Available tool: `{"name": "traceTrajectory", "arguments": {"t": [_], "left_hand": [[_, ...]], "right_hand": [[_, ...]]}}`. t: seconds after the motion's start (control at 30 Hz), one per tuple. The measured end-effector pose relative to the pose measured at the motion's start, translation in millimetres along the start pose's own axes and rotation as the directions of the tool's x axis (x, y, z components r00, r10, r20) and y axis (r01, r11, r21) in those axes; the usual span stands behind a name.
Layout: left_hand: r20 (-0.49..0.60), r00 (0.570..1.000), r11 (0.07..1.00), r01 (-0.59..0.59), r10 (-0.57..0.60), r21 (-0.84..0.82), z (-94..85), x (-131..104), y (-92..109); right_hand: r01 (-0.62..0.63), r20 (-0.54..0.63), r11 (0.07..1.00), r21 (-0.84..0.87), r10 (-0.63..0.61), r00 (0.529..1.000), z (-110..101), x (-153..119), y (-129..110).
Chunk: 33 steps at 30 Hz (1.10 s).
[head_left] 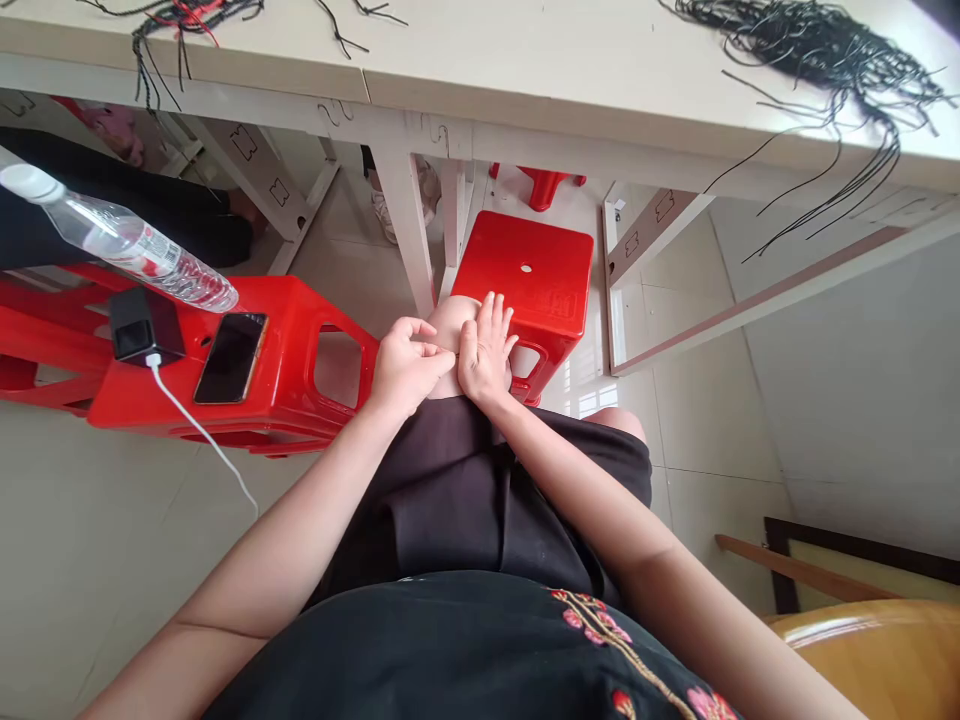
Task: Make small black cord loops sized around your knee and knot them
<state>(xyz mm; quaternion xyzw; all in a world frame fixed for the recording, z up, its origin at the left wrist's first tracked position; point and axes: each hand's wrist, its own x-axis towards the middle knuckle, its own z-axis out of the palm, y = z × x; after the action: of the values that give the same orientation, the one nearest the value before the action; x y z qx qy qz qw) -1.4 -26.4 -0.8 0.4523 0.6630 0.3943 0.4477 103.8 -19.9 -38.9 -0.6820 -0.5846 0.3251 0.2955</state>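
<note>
Over my bare knee, my left hand is closed in a pinch, thumb and fingertips together. Something thin and dark shows at its fingertips, too small to make out. Right beside it, my right hand lies flat against the leg, palm down, its fingers stretched out and pointing away from me. Whether anything lies under that palm is hidden. On the table above sit a large bundle of black cords at the right, its ends hanging over the edge, and a smaller bunch of black and red cords at the left.
A red stool stands just beyond my knee. Another red stool at the left bears a phone, a black charger with a white cable, and a plastic bottle. The table edge crosses above. Another person's shoe shows beneath.
</note>
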Motion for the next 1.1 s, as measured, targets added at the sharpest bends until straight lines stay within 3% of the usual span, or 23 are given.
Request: {"name": "traceTrajectory", "arguments": {"t": [0.33,0.57,1.1], "left_hand": [[-0.079,0.994,0.996,-0.071,0.075,0.055,3.7,11,8],[-0.112,0.993,0.999,-0.019,0.024,0.048,6.5,20,10],[-0.088,0.994,0.996,-0.053,0.059,0.066,5.2,22,17]], "right_hand": [[-0.022,-0.055,0.999,0.031,0.024,0.998,-4,22,-12],[0.015,-0.090,0.999,0.036,-0.011,0.996,-5,37,-13],[0.003,-0.065,0.999,0.051,0.001,0.998,-4,38,-12]]}}
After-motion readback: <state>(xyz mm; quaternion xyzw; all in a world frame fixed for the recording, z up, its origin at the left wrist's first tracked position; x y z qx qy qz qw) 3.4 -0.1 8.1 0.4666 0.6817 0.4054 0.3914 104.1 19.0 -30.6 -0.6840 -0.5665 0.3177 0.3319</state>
